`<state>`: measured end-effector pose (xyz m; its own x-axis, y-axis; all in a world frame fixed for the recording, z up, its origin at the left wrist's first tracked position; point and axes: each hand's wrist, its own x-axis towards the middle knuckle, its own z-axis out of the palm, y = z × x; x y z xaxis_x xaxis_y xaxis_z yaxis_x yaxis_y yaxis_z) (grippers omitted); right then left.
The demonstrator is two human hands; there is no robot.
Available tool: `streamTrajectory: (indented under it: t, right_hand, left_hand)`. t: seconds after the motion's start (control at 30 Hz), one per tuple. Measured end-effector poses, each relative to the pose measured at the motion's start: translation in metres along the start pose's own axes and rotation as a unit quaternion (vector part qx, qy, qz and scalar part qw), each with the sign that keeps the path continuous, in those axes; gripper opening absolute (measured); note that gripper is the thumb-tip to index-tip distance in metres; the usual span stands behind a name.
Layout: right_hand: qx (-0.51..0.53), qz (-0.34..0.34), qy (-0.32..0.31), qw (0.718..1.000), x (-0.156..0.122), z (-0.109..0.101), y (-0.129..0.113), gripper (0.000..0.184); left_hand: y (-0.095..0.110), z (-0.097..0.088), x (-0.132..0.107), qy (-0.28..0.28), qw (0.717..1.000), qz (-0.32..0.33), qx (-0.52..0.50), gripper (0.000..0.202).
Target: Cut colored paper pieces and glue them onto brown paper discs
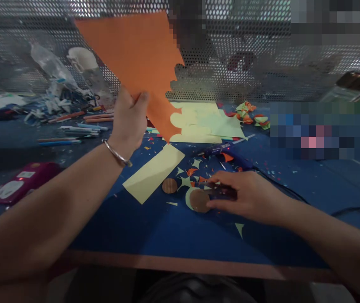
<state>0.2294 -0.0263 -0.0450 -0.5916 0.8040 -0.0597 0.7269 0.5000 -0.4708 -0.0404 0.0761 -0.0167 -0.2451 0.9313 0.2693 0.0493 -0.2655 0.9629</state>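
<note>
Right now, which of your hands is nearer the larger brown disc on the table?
Right. The right hand lies on the table, fingertips at the larger brown disc; the left hand is raised up-left of it, gripping the orange sheet.

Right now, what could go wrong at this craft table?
The orange sheet, pinched at one edge by the left hand, could crease or tear. The right hand lies among loose scraps by the brown disc and might sweep them aside. The black cable beside it could snag that wrist.
</note>
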Motion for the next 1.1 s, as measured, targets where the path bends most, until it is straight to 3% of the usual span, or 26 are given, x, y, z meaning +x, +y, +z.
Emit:
streamTrajectory:
  t: [0.07, 0.17, 0.33, 0.47, 0.63, 0.73, 0.87, 0.97, 1.1]
  right_hand:
    - [-0.027, -0.007, -0.039, 0.999, 0.002, 0.007, -0.009, 0.043]
    - [-0.062, -0.006, -0.078, 0.995, 0.004, 0.012, -0.014, 0.045]
    - [-0.106, 0.02, -0.059, 0.992, 0.003, 0.005, -0.01, 0.037]
    - [-0.105, 0.066, -0.074, 0.99, 0.005, 0.001, -0.008, 0.048]
    - [-0.092, 0.055, -0.1, 0.989, 0.009, 0.0, -0.009, 0.054]
    - [-0.085, 0.073, -0.113, 0.987, 0.007, -0.006, -0.007, 0.049]
    - [-0.074, 0.095, -0.09, 0.989, 0.004, -0.017, -0.008, 0.058]
    - [-0.068, 0.084, -0.063, 0.992, 0.011, -0.015, -0.02, 0.04]
    - [-0.129, -0.013, -0.054, 0.99, 0.036, 0.003, -0.043, 0.029]
  left_hand:
    - [-0.001, 0.003, -0.018, 0.006, 0.997, 0.044, -0.063, 0.027]
    - [0.002, 0.005, -0.039, -0.014, 0.992, 0.011, -0.124, 0.027]
    - [0.002, 0.009, -0.06, 0.017, 0.988, -0.044, -0.15, 0.021]
    - [-0.01, 0.01, -0.062, 0.009, 0.988, -0.069, -0.136, 0.03]
    - [-0.022, 0.009, -0.062, -0.004, 0.982, -0.125, -0.14, 0.034]
    - [-0.022, 0.009, -0.062, -0.008, 0.981, -0.129, -0.146, 0.03]
    - [-0.021, 0.008, -0.059, 0.006, 0.98, -0.119, -0.162, 0.034]
    - [-0.023, 0.009, -0.058, 0.001, 0.977, -0.113, -0.181, 0.028]
    - [-0.027, 0.009, -0.06, -0.044, 0.966, -0.113, -0.23, 0.008]
